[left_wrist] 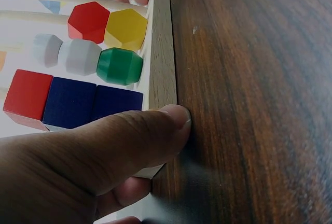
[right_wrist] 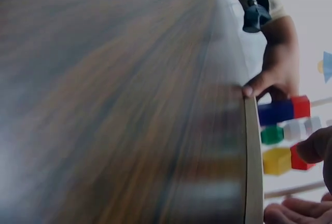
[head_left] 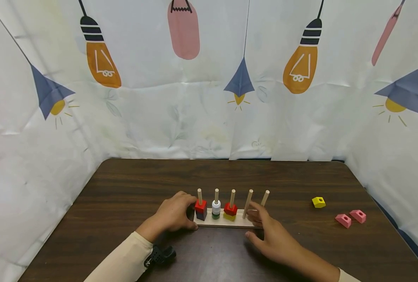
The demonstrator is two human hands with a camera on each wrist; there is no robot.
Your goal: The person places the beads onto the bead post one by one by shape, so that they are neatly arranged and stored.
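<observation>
A wooden peg board (head_left: 209, 223) with five upright pegs stands on the table. My left hand (head_left: 175, 212) grips its left end, the thumb against the front edge. On the leftmost peg, a red cube (left_wrist: 27, 97) tops two dark blue cubes (left_wrist: 70, 103). The second peg carries a green bead (left_wrist: 119, 66) and two white beads (left_wrist: 79, 57). A red block (left_wrist: 88, 22) sits above a yellow block (left_wrist: 126, 29) on the third. By the two bare right pegs, my right hand (head_left: 277, 237) has thumb and fingers spread, pinching nothing visible; its fingertips are partly hidden.
To the right lie a loose yellow block (head_left: 319, 202) and two pink blocks (head_left: 343, 221), each with a hole. The dark wooden table (head_left: 142, 180) ends at a printed white curtain (head_left: 201, 125) behind and at the sides.
</observation>
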